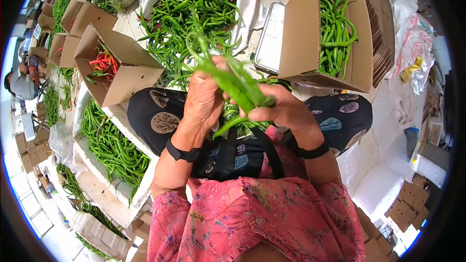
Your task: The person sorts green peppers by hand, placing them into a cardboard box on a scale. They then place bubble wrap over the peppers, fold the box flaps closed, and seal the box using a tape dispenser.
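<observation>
A small bunch of long green chili peppers (pixel 238 87), partly smeared by motion, is held up above my lap. My right hand (pixel 286 109) grips its lower end, thumb across the peppers; one pepper sticks out below toward the left. Curled around the upper left side of the bunch, my left hand (pixel 206 92) has its fingers partly hidden behind it. Beyond my hands a large heap of green chili peppers (pixel 194 14) spreads over the floor on white sacking. More peppers show in my lap, partly covered by my hands.
To the right, an open cardboard box (pixel 296 29) holds green chili peppers, beside a white tray-like surface (pixel 272 39). At left, another cardboard box (pixel 131 80) contains red peppers. A white crate (pixel 141 174) of green peppers stands near my left knee. Another person (pixel 24 85) sits far left.
</observation>
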`<act>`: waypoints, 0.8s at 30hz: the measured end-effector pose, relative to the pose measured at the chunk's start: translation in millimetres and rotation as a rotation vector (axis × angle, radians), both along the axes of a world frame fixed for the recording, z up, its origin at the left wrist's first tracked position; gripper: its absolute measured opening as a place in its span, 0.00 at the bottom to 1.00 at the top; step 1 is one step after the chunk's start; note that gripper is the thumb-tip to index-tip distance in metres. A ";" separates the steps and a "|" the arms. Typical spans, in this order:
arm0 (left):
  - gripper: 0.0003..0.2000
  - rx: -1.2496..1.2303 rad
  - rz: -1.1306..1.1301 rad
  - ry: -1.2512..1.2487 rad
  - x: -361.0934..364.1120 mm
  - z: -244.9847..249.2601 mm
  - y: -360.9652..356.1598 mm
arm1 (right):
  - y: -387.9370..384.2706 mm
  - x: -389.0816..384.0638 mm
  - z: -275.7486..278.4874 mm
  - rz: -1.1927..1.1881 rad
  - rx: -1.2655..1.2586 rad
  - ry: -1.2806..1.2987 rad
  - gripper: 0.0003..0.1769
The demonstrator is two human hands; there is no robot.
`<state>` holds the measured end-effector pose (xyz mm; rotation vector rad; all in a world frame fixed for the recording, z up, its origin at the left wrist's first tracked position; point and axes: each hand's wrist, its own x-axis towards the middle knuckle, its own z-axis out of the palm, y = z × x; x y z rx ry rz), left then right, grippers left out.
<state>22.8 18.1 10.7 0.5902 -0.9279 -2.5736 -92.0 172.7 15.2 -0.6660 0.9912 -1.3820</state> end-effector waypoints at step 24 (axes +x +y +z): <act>0.08 0.198 0.278 0.579 44.5 97.3 -162.1 | -11.5 17.9 -15.9 -0.019 -0.143 -0.614 0.34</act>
